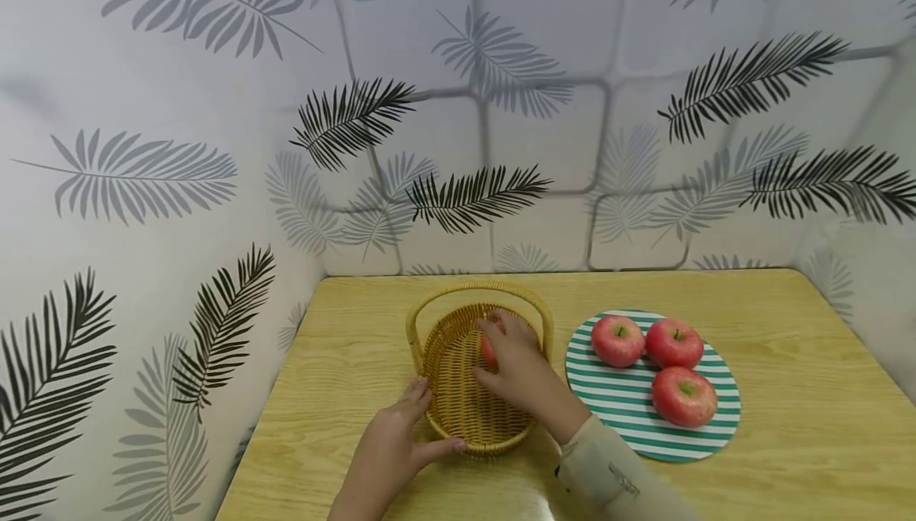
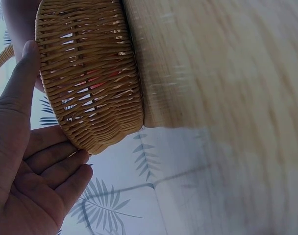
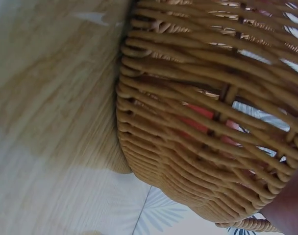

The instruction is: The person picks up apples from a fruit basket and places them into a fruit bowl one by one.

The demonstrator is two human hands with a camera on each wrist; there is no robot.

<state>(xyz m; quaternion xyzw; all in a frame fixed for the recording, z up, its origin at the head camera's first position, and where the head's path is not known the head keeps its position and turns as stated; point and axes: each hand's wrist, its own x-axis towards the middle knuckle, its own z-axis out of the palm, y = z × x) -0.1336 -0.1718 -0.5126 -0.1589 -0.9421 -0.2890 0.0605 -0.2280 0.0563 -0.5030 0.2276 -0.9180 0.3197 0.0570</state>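
A pale wooden table [image 1: 787, 394] is set into a corner lined with leaf-print sheeting. On it stands a wicker basket [image 1: 465, 394] with a hoop handle, and just beside it to the right lies a green-striped mat [image 1: 622, 402] bearing three red apples [image 1: 673, 344].

The right hand [image 1: 518, 366] is lowered inside the basket, its fingers curled over a red apple [image 1: 490, 350] that is largely covered by them. The left hand [image 1: 390, 449] is laid against the near left wall of the basket, fingers held straight and close together, thumb along the near rim.

In judgement, the fruit is being set into the basket. The step would be done well if the left hand were kept braced on the wall so the light basket cannot slide or tip, and if the apple were brought down to the woven floor before the fingers are eased off, clear of the handle.

The mat and the remaining fruit are shown only by the head view. The left wrist view alone confirms the palm and fingers [image 2: 46, 161] flat on the weave. Red is glimpsed through the gaps in both wrist views; whether the apple rests on the floor cannot be told.
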